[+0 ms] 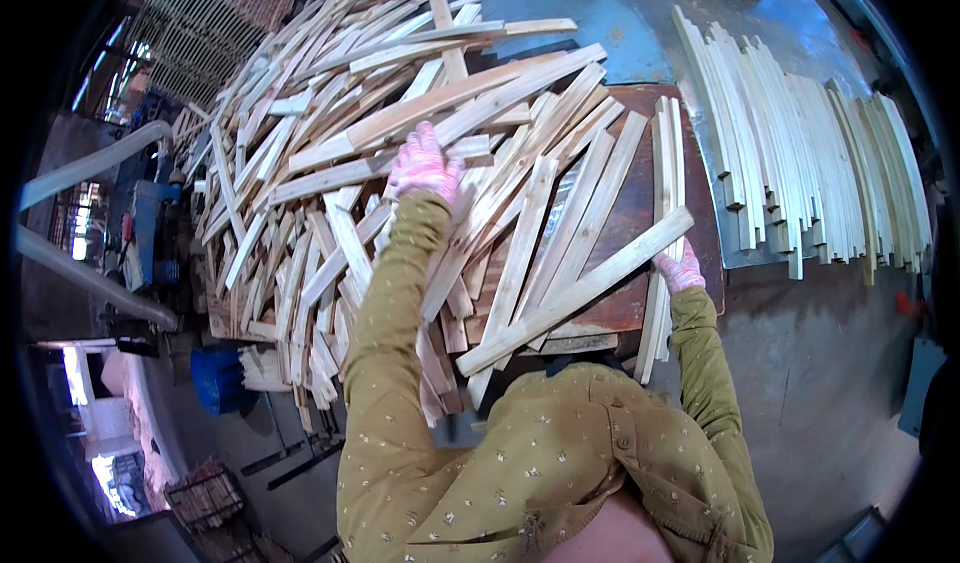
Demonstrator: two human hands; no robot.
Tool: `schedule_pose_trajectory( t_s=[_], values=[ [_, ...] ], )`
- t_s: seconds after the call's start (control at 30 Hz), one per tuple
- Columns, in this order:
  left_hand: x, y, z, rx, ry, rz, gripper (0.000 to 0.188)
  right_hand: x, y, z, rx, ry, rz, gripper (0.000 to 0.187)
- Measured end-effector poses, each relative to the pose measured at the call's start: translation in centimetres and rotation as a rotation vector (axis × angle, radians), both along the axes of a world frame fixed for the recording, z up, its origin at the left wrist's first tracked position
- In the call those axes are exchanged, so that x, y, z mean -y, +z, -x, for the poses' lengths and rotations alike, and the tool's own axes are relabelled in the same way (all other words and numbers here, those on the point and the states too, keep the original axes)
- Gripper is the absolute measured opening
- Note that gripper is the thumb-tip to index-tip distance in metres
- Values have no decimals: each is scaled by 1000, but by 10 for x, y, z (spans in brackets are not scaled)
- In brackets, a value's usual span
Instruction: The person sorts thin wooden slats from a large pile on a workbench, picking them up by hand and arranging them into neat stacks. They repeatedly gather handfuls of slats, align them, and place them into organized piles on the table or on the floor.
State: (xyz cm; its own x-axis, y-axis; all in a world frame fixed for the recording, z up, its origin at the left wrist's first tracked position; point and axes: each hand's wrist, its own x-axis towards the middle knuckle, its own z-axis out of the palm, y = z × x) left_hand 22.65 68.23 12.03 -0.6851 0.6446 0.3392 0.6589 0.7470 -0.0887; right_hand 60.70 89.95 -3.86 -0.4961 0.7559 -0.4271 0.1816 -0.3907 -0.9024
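Note:
My left hand [425, 163], in a pink-and-white glove, reaches onto the heaped pile of wooden slats [330, 148]. Its fingers close over one pale slat [345, 178] near the middle of the heap. On the right, my right hand [682, 269], gloved alike, grips the side of a few long slats [657, 308] lying lengthwise along the table's right edge. Its fingers are partly hidden. A single slat [580, 291] lies slantwise in front of me, its upper end crossing those slats just beside my right hand.
The reddish-brown tabletop [700, 213] shows beside the pile. Further right, slats lie in side-by-side rows [800, 153] on a metal surface. At left are a blue bucket-like container [218, 378], pale hoses [100, 168] and machinery. Stacked slats [205, 23] stand at the far left.

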Motion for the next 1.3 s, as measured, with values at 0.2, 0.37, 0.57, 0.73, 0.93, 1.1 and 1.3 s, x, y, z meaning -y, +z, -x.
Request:
schedule_pose_trajectory(
  t_s=[0.2, 0.37, 0.57, 0.73, 0.93, 1.1, 1.3],
  values=[
    [-37, 23, 38, 348, 125, 564, 80, -5, -1, 9, 115, 10, -42, 71],
    [-27, 31, -59, 1880, 84, -444, 43, -32, 40, 27, -152, -150, -10, 56],
    [-46, -31, -235, 2129, -18, -489, 50, -70, 80, 55, -55, -76, -120, 62],
    [-81, -92, -290, 1337, -658, 392, 43, -39, 55, 39, 574, 215, -319, 100],
    [-68, -16, -159, 1608, -591, -108, 36, -5, 122, 68, 1089, 323, -496, 102],
    [-45, 22, 68, 106, -14, 71, 64, 14, 98, 49, 1102, 290, -586, 102],
    [-24, 52, 115, 251, 38, 524, 56, 0, 114, 44, 1043, 304, -387, 105]
  ],
)
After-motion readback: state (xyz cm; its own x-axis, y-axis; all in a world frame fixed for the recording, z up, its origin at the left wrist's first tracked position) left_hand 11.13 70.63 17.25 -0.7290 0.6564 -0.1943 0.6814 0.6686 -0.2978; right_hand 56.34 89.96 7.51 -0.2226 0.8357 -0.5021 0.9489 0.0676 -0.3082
